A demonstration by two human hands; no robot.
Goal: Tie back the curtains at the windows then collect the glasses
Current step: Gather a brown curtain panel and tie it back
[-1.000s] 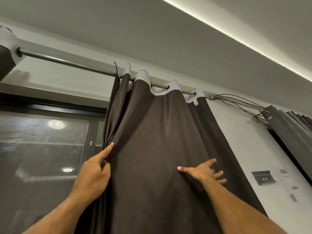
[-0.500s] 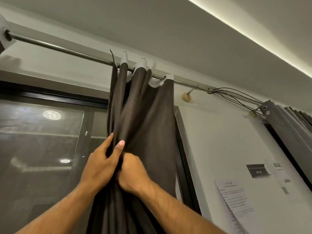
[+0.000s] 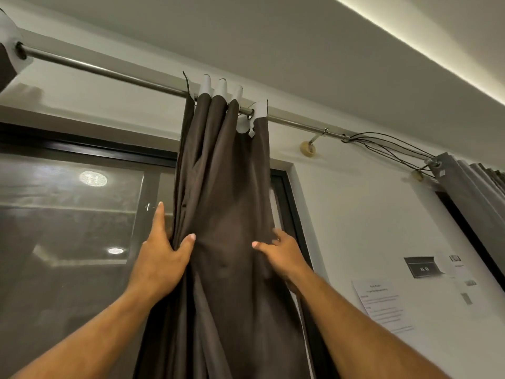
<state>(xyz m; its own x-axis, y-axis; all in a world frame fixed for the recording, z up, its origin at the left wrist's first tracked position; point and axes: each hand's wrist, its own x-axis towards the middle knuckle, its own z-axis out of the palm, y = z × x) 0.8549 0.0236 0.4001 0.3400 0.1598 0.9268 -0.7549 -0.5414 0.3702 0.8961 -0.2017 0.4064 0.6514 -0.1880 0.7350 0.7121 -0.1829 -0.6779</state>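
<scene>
A dark brown curtain [image 3: 226, 187] hangs bunched in folds from a metal rod [image 3: 109, 71] in front of the window [image 3: 68, 228]. My left hand [image 3: 161, 258] holds the curtain's left edge, thumb on the front and fingers stretched up behind the folds. On the right edge my right hand [image 3: 281, 253] holds the cloth the same way, with the thumb in front and the fingers behind. Both arms reach up from below.
Another curtain's end [image 3: 6, 58] sits at the rod's far left. A wall bracket [image 3: 308, 147] and black cables [image 3: 388, 149] lie to the right, then a grey curtain [image 3: 470, 192]. Papers [image 3: 382, 305] and a small dark panel [image 3: 422, 266] are on the white wall.
The spread curtain was gathered leftward into a bunch. Half a second ago my hands met at its middle; now they are apart, one on each edge.
</scene>
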